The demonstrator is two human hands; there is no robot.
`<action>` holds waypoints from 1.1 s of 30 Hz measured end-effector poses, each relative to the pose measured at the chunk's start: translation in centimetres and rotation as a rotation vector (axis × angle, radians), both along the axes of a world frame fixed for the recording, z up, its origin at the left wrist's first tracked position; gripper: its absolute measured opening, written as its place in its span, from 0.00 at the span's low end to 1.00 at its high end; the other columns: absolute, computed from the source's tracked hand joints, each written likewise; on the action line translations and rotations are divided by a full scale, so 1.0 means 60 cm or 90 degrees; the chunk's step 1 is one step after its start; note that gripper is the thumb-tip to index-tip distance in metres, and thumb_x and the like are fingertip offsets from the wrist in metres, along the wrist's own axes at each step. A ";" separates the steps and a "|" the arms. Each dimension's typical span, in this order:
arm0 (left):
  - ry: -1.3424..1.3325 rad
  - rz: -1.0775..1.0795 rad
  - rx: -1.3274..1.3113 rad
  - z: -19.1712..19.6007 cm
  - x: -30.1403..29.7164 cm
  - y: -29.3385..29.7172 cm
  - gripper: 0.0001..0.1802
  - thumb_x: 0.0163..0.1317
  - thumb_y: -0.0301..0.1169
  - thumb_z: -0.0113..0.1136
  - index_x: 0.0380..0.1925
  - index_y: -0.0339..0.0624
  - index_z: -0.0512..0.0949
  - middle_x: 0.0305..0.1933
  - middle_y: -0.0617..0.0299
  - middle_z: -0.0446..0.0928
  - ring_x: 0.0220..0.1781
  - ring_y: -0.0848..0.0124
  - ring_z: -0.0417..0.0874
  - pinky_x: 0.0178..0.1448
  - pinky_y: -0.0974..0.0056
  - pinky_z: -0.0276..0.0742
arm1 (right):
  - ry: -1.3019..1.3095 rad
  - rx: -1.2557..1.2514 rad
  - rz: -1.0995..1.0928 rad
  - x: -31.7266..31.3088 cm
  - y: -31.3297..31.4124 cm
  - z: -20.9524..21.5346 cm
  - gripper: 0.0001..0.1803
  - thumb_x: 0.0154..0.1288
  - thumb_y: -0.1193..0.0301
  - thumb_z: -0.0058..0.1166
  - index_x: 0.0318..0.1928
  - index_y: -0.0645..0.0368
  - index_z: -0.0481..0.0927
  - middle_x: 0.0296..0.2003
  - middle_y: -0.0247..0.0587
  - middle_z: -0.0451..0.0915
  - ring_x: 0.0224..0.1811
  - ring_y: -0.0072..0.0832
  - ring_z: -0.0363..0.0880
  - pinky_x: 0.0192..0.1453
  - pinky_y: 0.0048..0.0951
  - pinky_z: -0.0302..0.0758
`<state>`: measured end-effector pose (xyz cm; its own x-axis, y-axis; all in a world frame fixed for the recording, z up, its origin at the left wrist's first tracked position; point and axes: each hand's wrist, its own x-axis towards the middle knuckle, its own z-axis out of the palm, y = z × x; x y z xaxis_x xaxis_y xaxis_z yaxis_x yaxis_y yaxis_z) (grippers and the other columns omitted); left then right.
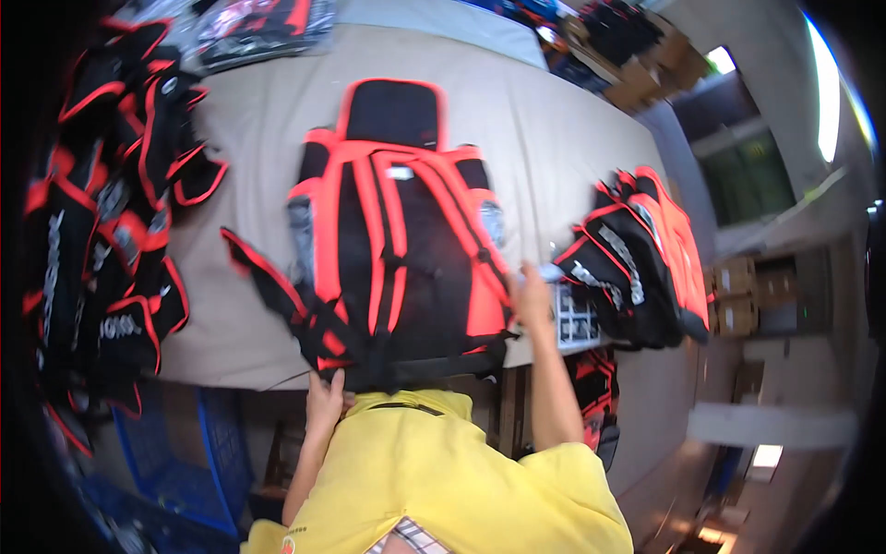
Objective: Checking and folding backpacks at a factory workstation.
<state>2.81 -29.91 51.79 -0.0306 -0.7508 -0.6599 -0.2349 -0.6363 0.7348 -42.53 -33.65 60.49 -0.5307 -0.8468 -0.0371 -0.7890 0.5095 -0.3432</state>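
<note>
A black and bright orange-red backpack (434, 263) lies on the beige-covered table, its shoulder straps facing up and its top flap spread away from me. Mesh side pockets show on both sides, and a black and red hip-belt wing (268, 272) sticks out on its left. My left hand (327, 399) is closed at the bag's lower left corner, by the table's near edge, with its fingertips partly hidden. Beside the lower right side of the bag is my right hand (532, 300), blurred by motion. A small pale thing (551, 272) shows next to it; whether the hand holds it I cannot tell.
Black and red bags are heaped at the left (111, 231), and more bags (637, 258) stand at the right. Plastic-wrapped goods (268, 32) lie at the far left. A blue crate (185, 462) sits below the table. Cardboard boxes (646, 78) stand beyond the far right corner.
</note>
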 end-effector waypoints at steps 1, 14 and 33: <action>0.009 -0.026 0.024 -0.016 -0.002 0.005 0.32 0.72 0.41 0.67 0.67 0.32 0.68 0.32 0.49 0.86 0.25 0.64 0.89 0.28 0.61 0.81 | 0.072 0.070 0.041 0.002 0.036 -0.042 0.25 0.78 0.66 0.58 0.67 0.71 0.76 0.55 0.64 0.84 0.59 0.60 0.83 0.65 0.48 0.79; -0.083 -0.065 0.182 -0.009 -0.008 -0.066 0.26 0.69 0.33 0.66 0.64 0.44 0.71 0.48 0.57 0.85 0.39 0.66 0.88 0.38 0.61 0.85 | -0.132 -0.260 -0.024 0.033 0.142 -0.114 0.31 0.71 0.67 0.67 0.68 0.71 0.73 0.61 0.62 0.78 0.64 0.58 0.76 0.69 0.49 0.73; -0.115 0.162 -0.149 -0.018 0.007 -0.002 0.27 0.67 0.39 0.73 0.61 0.37 0.78 0.39 0.53 0.86 0.42 0.67 0.87 0.48 0.61 0.82 | -0.015 -0.201 0.239 0.100 0.031 -0.008 0.28 0.71 0.72 0.66 0.67 0.68 0.73 0.67 0.62 0.74 0.73 0.58 0.68 0.79 0.52 0.63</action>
<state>3.25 -30.00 50.70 0.2769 -0.8501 -0.4479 -0.2294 -0.5111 0.8283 -36.54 -31.78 59.99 -0.1891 -0.9513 0.2435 -0.8885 0.0602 -0.4548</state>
